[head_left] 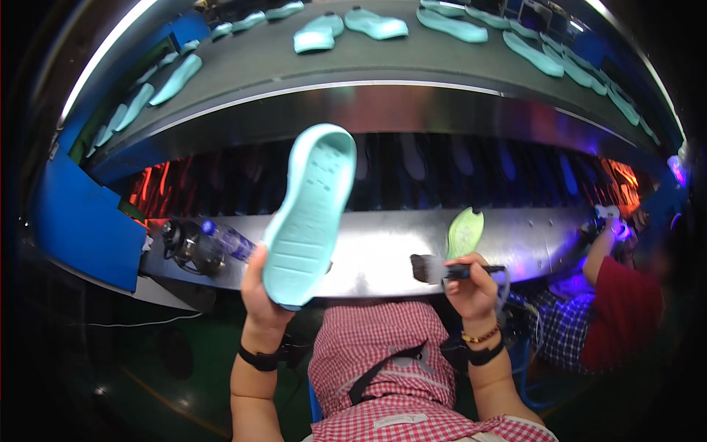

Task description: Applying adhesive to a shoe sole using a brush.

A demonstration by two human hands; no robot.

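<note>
My left hand (pixel 264 300) grips a mint-green shoe sole (pixel 303 228) by its lower end. The sole stands nearly upright above the metal work surface, its hollow inner side with ridges and small pits facing me. My right hand (pixel 473 293) is closed around the black handle of a brush (pixel 428 269), whose dark bristles point left. A thin grey tube or cord runs down beside that hand. Just beyond the brush, a lime-green sole-shaped piece (pixel 465 230) lies on the metal surface (pixel 383 243), its near end partly hidden by my right hand.
A purple-labelled bottle (pixel 231 241) and a dark jug (pixel 193 250) are at the left. Behind, several mint soles (pixel 452 28) lie on a dark conveyor belt (pixel 258 62). Sole shapes hang or reflect below it. A co-worker's red sleeve (pixel 626 313) is at the right.
</note>
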